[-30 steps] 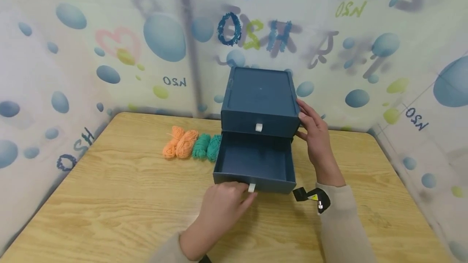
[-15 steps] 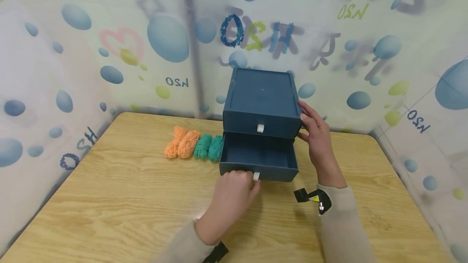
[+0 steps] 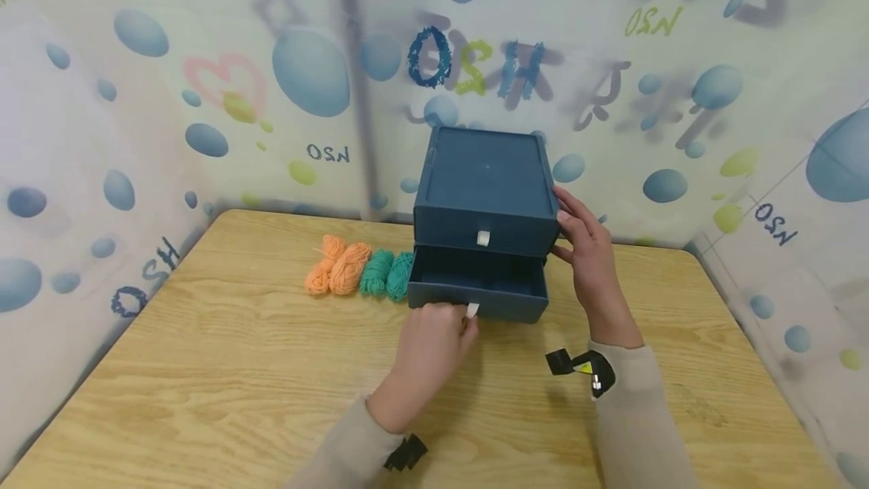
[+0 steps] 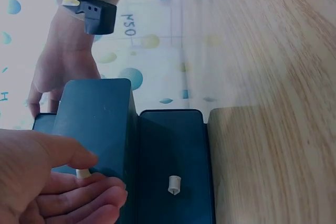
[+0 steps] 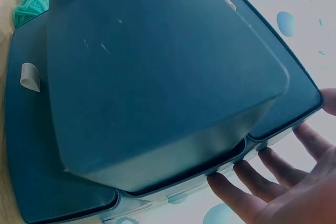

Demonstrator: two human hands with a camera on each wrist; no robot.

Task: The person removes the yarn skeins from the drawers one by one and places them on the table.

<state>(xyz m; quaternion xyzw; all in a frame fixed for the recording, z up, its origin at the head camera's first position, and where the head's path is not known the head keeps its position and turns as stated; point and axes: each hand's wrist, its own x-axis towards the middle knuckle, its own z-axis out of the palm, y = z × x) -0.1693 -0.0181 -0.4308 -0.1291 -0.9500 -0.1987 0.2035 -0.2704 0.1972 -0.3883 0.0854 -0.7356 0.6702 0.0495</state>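
Note:
A dark blue drawer cabinet [image 3: 485, 172] stands at the back of the table, its middle drawer [image 3: 505, 306] pulled partway out. What shows of the drawer's inside is bare. At its front, my left hand [image 3: 429, 345] pinches the white pull tab [image 4: 82, 173] between thumb and fingers, knuckles close to the panel. My right hand [image 3: 592, 266] rests against the cabinet's right side, fingers extended along the wall and thumb near the upper front edge. Below the pulled-out drawer, a bottom drawer [image 4: 168, 150] with its own tab [image 4: 174, 184] is closed, as is the top one.
Orange yarn skeins [image 3: 348, 268] and teal yarn skeins [image 3: 376, 272] lie in a row left of the cabinet, the last teal one right beside it. A patterned curtain [image 3: 312, 164] hangs behind the wooden table [image 3: 258, 368].
The middle drawer has slid inward toward the cabinet, with my left hand moving along at its tab. My right hand has stayed at the cabinet's side.

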